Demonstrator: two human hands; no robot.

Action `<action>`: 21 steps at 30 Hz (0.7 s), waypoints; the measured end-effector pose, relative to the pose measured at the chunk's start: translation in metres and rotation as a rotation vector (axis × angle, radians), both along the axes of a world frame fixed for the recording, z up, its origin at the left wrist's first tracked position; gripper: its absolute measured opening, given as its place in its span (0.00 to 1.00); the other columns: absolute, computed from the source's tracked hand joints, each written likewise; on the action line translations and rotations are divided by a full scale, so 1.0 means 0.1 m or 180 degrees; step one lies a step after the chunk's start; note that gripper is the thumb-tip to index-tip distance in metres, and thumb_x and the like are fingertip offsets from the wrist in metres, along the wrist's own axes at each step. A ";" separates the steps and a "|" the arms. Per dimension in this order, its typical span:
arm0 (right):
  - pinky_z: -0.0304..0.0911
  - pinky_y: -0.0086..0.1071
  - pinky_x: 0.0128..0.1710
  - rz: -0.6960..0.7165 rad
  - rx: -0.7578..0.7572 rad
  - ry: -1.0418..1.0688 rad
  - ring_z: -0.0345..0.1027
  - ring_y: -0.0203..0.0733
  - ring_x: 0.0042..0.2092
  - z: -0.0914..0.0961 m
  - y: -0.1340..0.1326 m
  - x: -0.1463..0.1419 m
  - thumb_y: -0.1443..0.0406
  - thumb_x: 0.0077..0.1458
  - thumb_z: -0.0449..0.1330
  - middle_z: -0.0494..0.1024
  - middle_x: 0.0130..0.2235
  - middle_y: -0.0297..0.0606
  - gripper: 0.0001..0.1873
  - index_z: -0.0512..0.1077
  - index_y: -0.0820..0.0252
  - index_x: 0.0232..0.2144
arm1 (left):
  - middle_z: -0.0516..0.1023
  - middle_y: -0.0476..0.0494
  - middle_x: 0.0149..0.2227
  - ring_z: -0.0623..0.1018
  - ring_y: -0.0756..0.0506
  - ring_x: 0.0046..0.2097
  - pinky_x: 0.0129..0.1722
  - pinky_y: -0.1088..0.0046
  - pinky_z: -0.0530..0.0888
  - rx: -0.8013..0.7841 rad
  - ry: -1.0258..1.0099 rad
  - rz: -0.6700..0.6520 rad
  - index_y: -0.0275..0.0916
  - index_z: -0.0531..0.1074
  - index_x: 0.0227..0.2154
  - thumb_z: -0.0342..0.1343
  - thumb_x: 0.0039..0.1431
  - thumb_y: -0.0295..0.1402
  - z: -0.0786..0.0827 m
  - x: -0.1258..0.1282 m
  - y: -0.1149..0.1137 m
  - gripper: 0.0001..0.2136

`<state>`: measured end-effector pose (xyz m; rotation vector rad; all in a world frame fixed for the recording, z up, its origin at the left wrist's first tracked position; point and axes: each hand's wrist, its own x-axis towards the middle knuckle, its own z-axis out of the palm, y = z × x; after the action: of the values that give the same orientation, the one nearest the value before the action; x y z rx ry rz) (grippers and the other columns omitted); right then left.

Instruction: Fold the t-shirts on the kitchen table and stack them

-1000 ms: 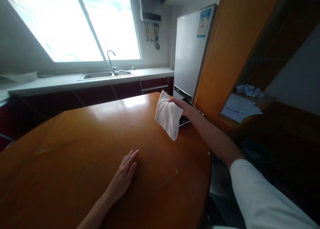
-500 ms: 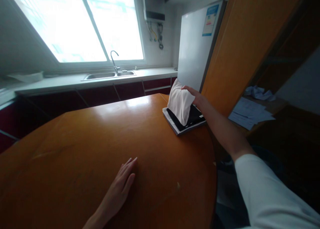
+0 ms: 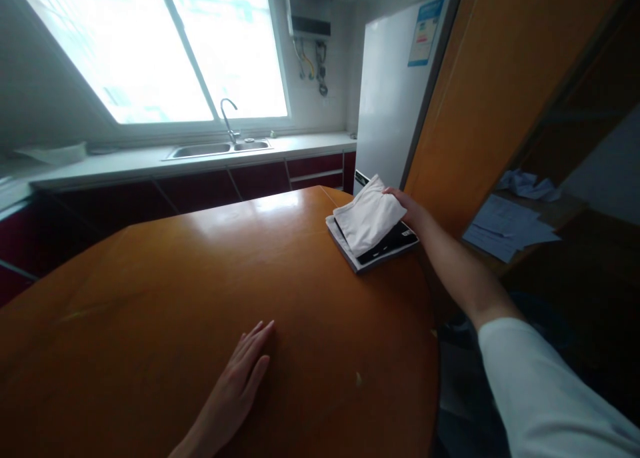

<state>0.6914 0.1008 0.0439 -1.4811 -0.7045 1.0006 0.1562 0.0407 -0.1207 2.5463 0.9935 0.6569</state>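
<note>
My right hand reaches to the far right edge of the round wooden table and grips a folded white cloth by its right side. The cloth lies almost flat on a thin stack with a black top and a grey book under it. My left hand rests flat on the table near me, fingers stretched out together, holding nothing.
A white fridge and a tall wooden cabinet stand just behind the stack. Papers lie on a low shelf at right. A counter with a sink and tap runs under the window.
My right hand carried the cloth from above the table's right side to the black-topped stack and lowered it from hanging upright to lying nearly flat. My left hand stayed put.
</note>
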 end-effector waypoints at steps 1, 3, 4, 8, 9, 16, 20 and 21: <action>0.71 0.33 0.33 0.0026 -0.0018 0.0149 0.73 0.44 0.27 -0.03 -0.01 0.05 0.63 0.59 0.53 0.79 0.25 0.42 0.13 0.75 0.64 0.33 | 0.62 0.45 0.68 0.61 0.38 0.69 0.67 0.48 0.57 0.0003 0.0008 0.0003 0.51 0.58 0.68 0.46 0.71 0.39 0.00 0.00 0.00 0.24; 0.70 0.32 0.31 0.0105 -0.0058 0.0434 0.72 0.42 0.26 -0.07 -0.03 0.14 0.63 0.60 0.51 0.79 0.25 0.41 0.14 0.75 0.64 0.32 | 0.62 0.45 0.68 0.61 0.38 0.69 0.66 0.47 0.58 0.0013 0.0019 0.0011 0.51 0.58 0.68 0.45 0.71 0.39 -0.01 -0.01 0.01 0.24; 0.69 0.32 0.30 0.0107 -0.0094 0.0472 0.71 0.42 0.25 -0.08 -0.04 0.18 0.63 0.60 0.51 0.79 0.24 0.41 0.15 0.75 0.64 0.32 | 0.62 0.45 0.68 0.61 0.38 0.69 0.66 0.47 0.58 0.0019 0.0023 0.0017 0.51 0.58 0.68 0.45 0.71 0.39 -0.01 -0.01 0.00 0.24; 0.68 0.34 0.31 -0.0131 -0.0302 0.0287 0.71 0.44 0.25 -0.08 -0.09 0.25 0.64 0.61 0.50 0.78 0.24 0.44 0.16 0.75 0.65 0.30 | 0.61 0.45 0.69 0.61 0.38 0.69 0.66 0.47 0.59 0.0034 0.0065 0.0040 0.51 0.57 0.68 0.45 0.71 0.39 -0.01 -0.02 -0.01 0.24; 0.69 0.36 0.31 -0.0187 -0.0338 0.0236 0.71 0.45 0.25 -0.09 -0.11 0.25 0.65 0.61 0.50 0.78 0.24 0.46 0.16 0.75 0.66 0.29 | 0.61 0.45 0.69 0.61 0.38 0.69 0.66 0.47 0.59 0.0037 0.0072 0.0045 0.50 0.57 0.68 0.45 0.71 0.39 -0.01 -0.02 -0.01 0.24; 0.71 0.33 0.34 0.0011 -0.0729 -0.0139 0.74 0.45 0.27 -0.27 -0.23 0.29 0.66 0.61 0.51 0.79 0.24 0.47 0.15 0.75 0.65 0.30 | 0.62 0.45 0.69 0.61 0.38 0.69 0.66 0.48 0.60 0.0055 0.0104 0.0053 0.50 0.58 0.68 0.45 0.71 0.39 0.00 0.00 -0.01 0.24; 0.71 0.33 0.32 -0.0107 -0.0742 -0.0804 0.74 0.44 0.27 -0.39 -0.22 0.41 0.62 0.60 0.56 0.78 0.24 0.45 0.13 0.75 0.65 0.29 | 0.62 0.45 0.68 0.62 0.38 0.68 0.66 0.49 0.60 0.0054 0.0110 0.0030 0.50 0.58 0.68 0.45 0.71 0.39 0.02 0.00 -0.01 0.24; 0.71 0.34 0.32 -0.0220 -0.0738 -0.1018 0.73 0.44 0.27 -0.41 -0.21 0.44 0.62 0.59 0.59 0.78 0.24 0.44 0.12 0.75 0.65 0.29 | 0.62 0.45 0.68 0.62 0.38 0.68 0.66 0.49 0.60 0.0049 0.0115 0.0033 0.50 0.58 0.68 0.46 0.71 0.39 0.02 0.00 -0.01 0.24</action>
<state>0.7358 0.0801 0.0030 -1.8824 -0.7761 0.8207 0.1559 0.0393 -0.1189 2.5765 1.0179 0.6258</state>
